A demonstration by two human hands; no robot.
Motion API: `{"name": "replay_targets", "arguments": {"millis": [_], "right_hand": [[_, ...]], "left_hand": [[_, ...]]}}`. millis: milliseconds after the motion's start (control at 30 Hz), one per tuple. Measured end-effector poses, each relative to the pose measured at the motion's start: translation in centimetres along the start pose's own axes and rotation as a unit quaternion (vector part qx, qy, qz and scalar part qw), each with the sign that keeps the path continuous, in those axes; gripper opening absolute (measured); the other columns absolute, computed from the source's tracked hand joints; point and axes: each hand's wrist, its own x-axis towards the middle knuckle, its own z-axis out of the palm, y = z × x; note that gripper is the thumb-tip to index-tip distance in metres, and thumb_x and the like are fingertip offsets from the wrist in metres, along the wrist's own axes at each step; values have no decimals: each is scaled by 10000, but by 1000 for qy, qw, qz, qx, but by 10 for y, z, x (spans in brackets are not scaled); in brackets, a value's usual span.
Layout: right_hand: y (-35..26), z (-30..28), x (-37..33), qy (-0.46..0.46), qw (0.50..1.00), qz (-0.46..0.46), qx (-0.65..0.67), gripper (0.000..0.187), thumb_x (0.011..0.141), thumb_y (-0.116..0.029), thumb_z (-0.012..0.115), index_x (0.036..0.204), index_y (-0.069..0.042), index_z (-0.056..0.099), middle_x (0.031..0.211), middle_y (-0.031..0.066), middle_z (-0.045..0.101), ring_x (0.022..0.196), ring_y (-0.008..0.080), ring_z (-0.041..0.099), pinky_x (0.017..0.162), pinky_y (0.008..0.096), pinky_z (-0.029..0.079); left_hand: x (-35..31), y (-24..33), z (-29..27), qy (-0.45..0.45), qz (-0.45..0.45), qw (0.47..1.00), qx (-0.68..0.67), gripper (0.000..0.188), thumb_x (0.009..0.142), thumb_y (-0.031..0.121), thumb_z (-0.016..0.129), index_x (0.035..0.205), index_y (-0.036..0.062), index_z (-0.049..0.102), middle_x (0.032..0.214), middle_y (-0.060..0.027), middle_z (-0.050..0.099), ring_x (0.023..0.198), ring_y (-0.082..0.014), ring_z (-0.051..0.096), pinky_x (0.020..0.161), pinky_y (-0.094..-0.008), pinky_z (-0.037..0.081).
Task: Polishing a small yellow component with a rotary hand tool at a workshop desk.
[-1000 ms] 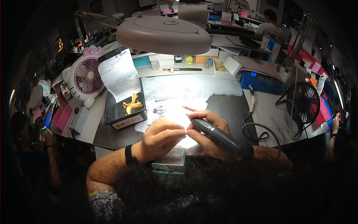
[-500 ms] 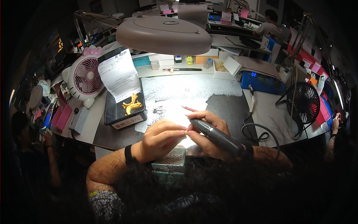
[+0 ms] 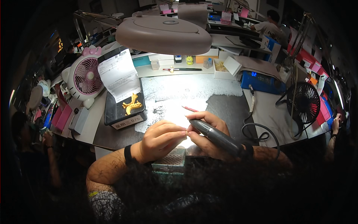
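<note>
Under the lamp's glare, my left hand is closed, its fingertips pinched on something tiny that I cannot make out. My right hand is wrapped round a dark grey rotary handpiece, its tip pointing up and left. Both hands meet at the fingertips, so the handpiece's working end is hard to see in the glare. Just past my right index finger a red pencil shows; whether it lies on the bench or is held, I cannot tell. Below my hands is a clear box with a perforated top.
A black tray holds yellow dental models and a paper sheet. A lamp head overhangs the bench. At right are a blue control box, a looping cable and a black fan; a pink-white fan stands left.
My fingertips have shifted very slightly, and the small piece between them shows less. The handpiece stays almost in place. A person at the back right has moved an arm.
</note>
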Motion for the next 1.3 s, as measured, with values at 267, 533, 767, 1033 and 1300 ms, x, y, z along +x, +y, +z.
{"name": "replay_targets", "arguments": {"millis": [267, 533, 767, 1033, 1300], "right_hand": [[0, 1, 0, 14, 1000, 19, 2, 336, 848, 18, 660, 1178, 2, 598, 831, 41, 669, 804, 103, 659, 1034, 339, 477], [-1, 0, 2, 19, 999, -2, -26, 325, 849, 5, 675, 1166, 4, 605, 801, 52, 664, 806, 112, 664, 1047, 351, 474], [-2, -3, 4, 39, 999, 27, -10, 314, 867, -11, 682, 1172, 3, 608, 838, 72, 679, 778, 103, 661, 780, 271, 535], [-5, -10, 10, 63, 997, 31, -18, 289, 889, -39, 689, 1170, -9, 627, 860, 81, 692, 785, 103, 664, 680, 243, 507], [-16, -18, 18, 42, 993, 58, 94, 264, 972, -125, 674, 1206, -8, 633, 925, 91, 713, 864, 118, 690, 748, 244, 549]], "left_hand": [[-3, -1, 1, -7, -14, 1000, -12, 333, 776, -35, 806, 1087, 5, 693, 982, -131, 708, 820, -261, 686, 695, -338, 541], [0, 3, 3, 16, -65, 997, -24, 253, 796, -44, 778, 1032, -4, 695, 966, -131, 713, 830, -263, 694, 706, -331, 549], [-15, 3, 19, 82, -327, 873, -353, 185, 902, -53, 694, 1086, -37, 679, 1041, -111, 720, 940, -163, 690, 856, -292, 563], [-7, 6, 12, 89, -416, 792, -439, 128, 963, -13, 630, 1090, -32, 624, 1102, -172, 703, 917, -190, 689, 851, -350, 585], [-12, 4, 11, 78, -402, 784, -466, 143, 961, -7, 642, 1102, -29, 630, 1114, -137, 711, 973, -163, 679, 889, -311, 559]]}}
